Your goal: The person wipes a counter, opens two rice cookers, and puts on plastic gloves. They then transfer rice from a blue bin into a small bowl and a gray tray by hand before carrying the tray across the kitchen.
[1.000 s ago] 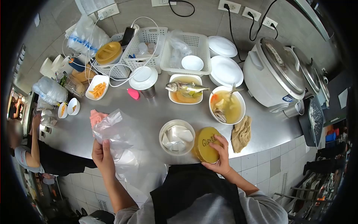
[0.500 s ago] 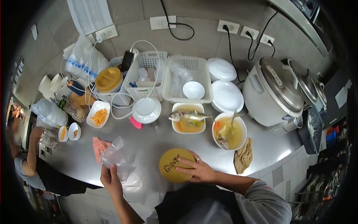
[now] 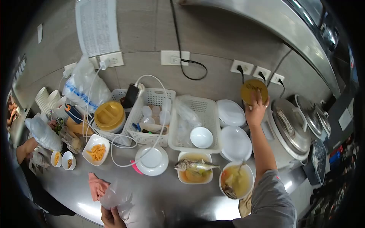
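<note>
My right hand (image 3: 257,108) reaches up by the wall, past the white plates, with its fingers on a round yellow container (image 3: 254,90). Its top carried the handwritten word "Gloves" in the earlier view; whether it has a deep body is hidden. At the bottom edge, my left hand (image 3: 111,218) pinches a thin clear plastic glove (image 3: 115,197), crumpled above the steel counter. Beside the plastic lies a pink cloth (image 3: 97,186). Two fish soups stand in front of me: a squarish bowl (image 3: 195,168) with a whole fish across it, and a round bowl (image 3: 236,180).
White baskets (image 3: 195,122) line the wall, next to stacked plates (image 3: 236,143) and a large rice cooker (image 3: 287,127). A white cable (image 3: 156,140) loops over the counter. Fries fill a small dish (image 3: 96,151). Another person's arm (image 3: 26,150) shows at the left.
My right hand has carried the yellow container from the counter's front up and right to the wall. My left hand, still pinching the plastic, sits lower in view as the camera tilts up.
</note>
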Tool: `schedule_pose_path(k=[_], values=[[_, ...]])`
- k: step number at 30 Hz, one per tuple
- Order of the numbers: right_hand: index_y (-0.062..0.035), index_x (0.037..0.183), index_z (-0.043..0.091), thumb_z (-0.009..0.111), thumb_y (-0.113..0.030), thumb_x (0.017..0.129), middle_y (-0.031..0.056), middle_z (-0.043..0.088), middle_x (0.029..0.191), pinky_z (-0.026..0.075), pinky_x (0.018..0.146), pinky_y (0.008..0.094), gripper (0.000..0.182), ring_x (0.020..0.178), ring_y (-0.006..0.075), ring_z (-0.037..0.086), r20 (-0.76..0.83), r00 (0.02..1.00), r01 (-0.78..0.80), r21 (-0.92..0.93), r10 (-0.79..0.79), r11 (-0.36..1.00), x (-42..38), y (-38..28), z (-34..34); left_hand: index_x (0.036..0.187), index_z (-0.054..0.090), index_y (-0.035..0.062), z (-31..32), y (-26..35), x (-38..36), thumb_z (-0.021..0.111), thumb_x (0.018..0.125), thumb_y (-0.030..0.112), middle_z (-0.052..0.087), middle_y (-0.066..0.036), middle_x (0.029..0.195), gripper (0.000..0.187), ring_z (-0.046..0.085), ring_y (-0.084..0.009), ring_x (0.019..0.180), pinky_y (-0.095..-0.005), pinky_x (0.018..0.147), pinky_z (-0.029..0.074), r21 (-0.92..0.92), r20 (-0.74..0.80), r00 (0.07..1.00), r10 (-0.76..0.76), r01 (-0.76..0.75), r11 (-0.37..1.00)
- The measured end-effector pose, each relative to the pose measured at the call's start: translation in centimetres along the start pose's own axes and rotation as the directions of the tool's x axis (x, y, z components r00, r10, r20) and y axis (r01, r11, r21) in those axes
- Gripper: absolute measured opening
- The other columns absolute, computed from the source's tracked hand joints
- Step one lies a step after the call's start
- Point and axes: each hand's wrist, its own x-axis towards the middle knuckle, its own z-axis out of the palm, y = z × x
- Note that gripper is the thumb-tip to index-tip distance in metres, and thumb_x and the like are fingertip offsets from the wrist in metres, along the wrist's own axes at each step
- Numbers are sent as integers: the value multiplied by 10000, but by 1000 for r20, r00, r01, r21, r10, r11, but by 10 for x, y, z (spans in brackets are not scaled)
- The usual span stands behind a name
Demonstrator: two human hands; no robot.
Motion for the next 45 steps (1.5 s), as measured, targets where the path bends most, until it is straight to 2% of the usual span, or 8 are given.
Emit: schedule_pose_path(k=[12, 16, 25, 28, 32, 37, 41, 45], values=[[-85, 1331, 471, 550, -11, 821, 83, 355, 1451, 289, 1088, 462, 521, 1353, 358, 251, 335, 795, -360, -410, 506, 838, -59, 80, 145, 1118, 586, -54, 1, -7, -18, 535, 921, 59, 643, -103, 1033, 233, 577, -148, 933, -288, 814, 463, 131, -131, 988, -86, 104, 986], [-24, 1267, 515, 528, -12, 840, 153, 495, 1324, 345, 1050, 411, 428, 1254, 335, 421, 494, 741, -504, -37, 454, 863, -63, 107, 159, 1126, 587, -52, 14, 25, -22, 511, 934, 90, 648, -124, 1050, 250, 598, -184, 952, -294, 833, 461, 116, -126, 991, -44, 59, 992], [5, 740, 623, 718, -34, 759, 107, 553, 657, 443, 523, 285, 104, 557, 218, 544, 251, 865, -492, 248, 435, 835, -142, 14, -227, 1110, 554, -47, 22, 16, -56, 559, 917, 195, 585, -66, 977, 309, 532, -132, 865, -266, 784, 419, -370, 286, 925, 250, -135, 919], [0, 736, 632, 713, -113, 782, 147, 613, 713, 462, 558, 335, 146, 612, 269, 582, 449, 548, -763, -77, 706, 642, -268, 55, -277, 1028, 589, -32, 58, 48, -81, 570, 888, 161, 564, -6, 767, 239, 482, -68, 637, -211, 587, 373, -428, 444, 861, 248, -40, 903], [-97, 934, 689, 734, -127, 668, 101, 648, 990, 477, 760, 392, 272, 875, 298, 610, 662, 708, -456, 159, 248, 876, -346, 16, -304, 999, 601, -13, 115, 81, -116, 568, 888, 151, 547, 29, 691, 201, 444, -25, 553, -184, 493, 329, -442, 677, 643, 359, -35, 896], [-131, 832, 682, 744, -130, 653, 77, 595, 891, 471, 692, 397, 189, 828, 282, 574, 685, 627, -524, 18, 371, 852, -351, 23, -309, 1050, 606, 20, 189, 120, -195, 523, 938, 143, 496, 61, 643, 186, 391, -4, 510, -184, 461, 306, -205, 945, 313, 94, 345, 916], [-76, 1001, 658, 626, -360, 841, 91, 611, 1030, 449, 852, 403, 327, 964, 259, 572, 745, 374, -923, 356, 552, 146, -335, 70, -379, 1054, 602, 39, 247, 146, -277, 518, 958, 201, 481, 68, 634, 206, 364, -3, 485, -183, 443, 294, -99, 993, 100, 55, 518, 849], [29, 1143, 585, 387, -499, 957, 104, 589, 1155, 399, 952, 374, 594, 1054, 201, 544, 930, 287, -563, 357, 229, -745, -332, 124, -465, 1028, 605, 34, 292, 148, -367, 528, 958, 227, 492, 65, 631, 219, 401, -6, 507, -191, 454, 315, -70, 994, -34, 100, 502, 862]])
